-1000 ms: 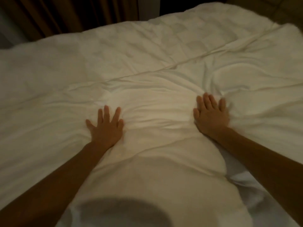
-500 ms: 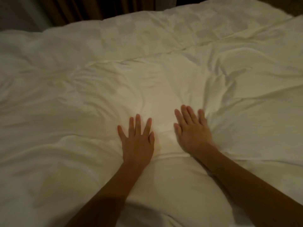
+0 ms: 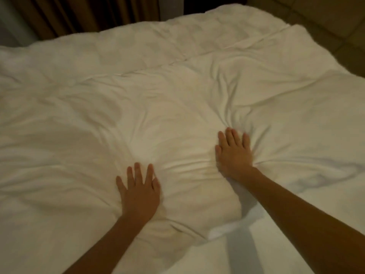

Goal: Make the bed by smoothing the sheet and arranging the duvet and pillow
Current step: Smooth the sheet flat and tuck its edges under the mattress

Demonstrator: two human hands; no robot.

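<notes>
A white duvet [image 3: 167,107] covers nearly the whole bed, with creases running across it. My left hand [image 3: 139,192] lies flat on it near the middle, fingers spread and straight. My right hand [image 3: 234,153] presses flat on the duvet further right and a little further away, and folds bunch up around its fingertips. Below the duvet's near edge, the flat white sheet [image 3: 246,252] shows at the bottom right. No pillow is in view.
Brown curtains [image 3: 79,14] hang behind the bed at the top left. A padded beige headboard or wall panel [image 3: 325,22] stands at the top right, past the bed's corner.
Both hands were close together half a second ago. They have since slid apart over the duvet, the left toward me and leftward, the right outward to the right.
</notes>
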